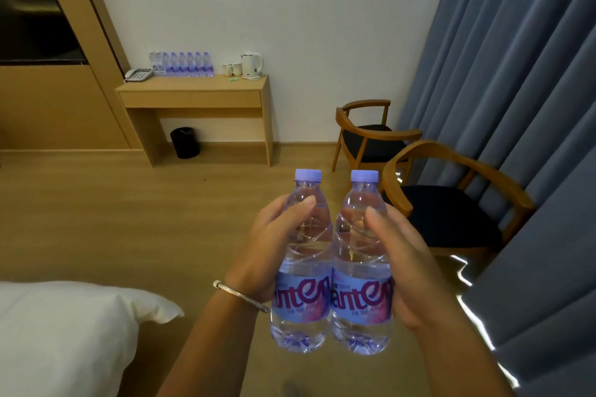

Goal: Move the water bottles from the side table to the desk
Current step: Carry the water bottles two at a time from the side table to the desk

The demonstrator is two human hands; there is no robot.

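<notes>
Dim, warm indoor light, even across the pale wall [290, 10] and the tan wooden floor [96, 219]. Bright slivers of daylight under the hem of the grey-blue pleated curtains [516, 106], glaring white along the floor at lower right. Soft shadow beneath the light wooden bench [193, 87] against the wall. Small highlights on the two clear plastic water bottles with lilac caps [303, 267], sharp enough for their label lettering. Distant row of bottles on the bench slightly soft. Strong wide-angle bending at the edges: curtain folds and dark cabinet panel [32, 3] leaning. White bedding [64, 332] mildly overexposed.
</notes>
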